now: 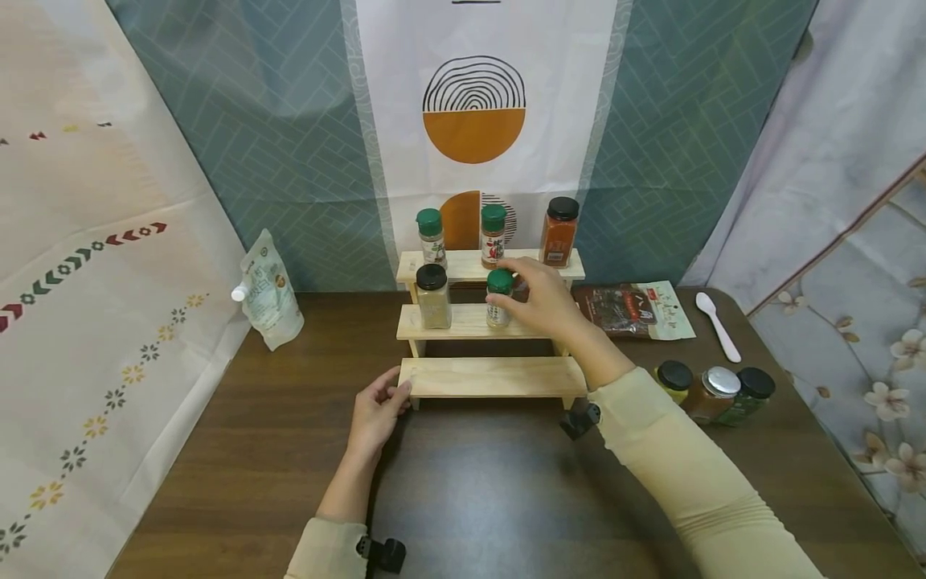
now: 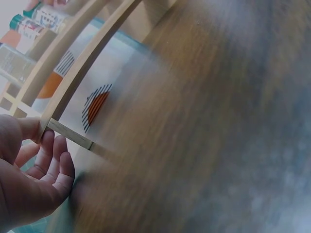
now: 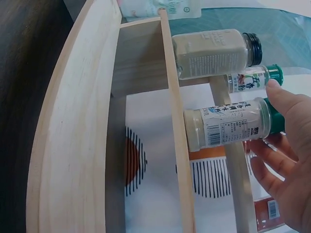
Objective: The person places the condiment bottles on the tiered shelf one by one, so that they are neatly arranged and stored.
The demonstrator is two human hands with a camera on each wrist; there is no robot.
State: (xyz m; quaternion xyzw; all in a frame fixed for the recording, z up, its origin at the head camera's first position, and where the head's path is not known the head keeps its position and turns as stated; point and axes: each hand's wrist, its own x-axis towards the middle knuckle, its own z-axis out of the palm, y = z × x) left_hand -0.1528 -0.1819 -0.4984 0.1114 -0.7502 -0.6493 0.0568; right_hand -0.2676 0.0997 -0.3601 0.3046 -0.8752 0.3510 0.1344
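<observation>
A three-step wooden rack [image 1: 492,376] stands on the table. My left hand [image 1: 376,412] pinches the left end of its lowest step, thumb above and fingers curled below, as the left wrist view shows. On the middle step, my right hand [image 1: 542,297] has thumb and fingers around the green lid of a small spice jar [image 3: 226,124], whose base is at the step. A black-lidded jar of pale powder [image 1: 434,305] stands to its left. The top step bears two green-lidded spice jars [image 1: 432,237] and a black-lidded jar of red powder [image 1: 559,233].
Right of the rack lie a dark food packet [image 1: 629,311] and a white spoon [image 1: 718,327]. Three more jars [image 1: 716,390] stand near my right forearm. A white spouted pouch [image 1: 271,297] is at the back left. Patterned cloth [image 1: 289,145] hangs behind.
</observation>
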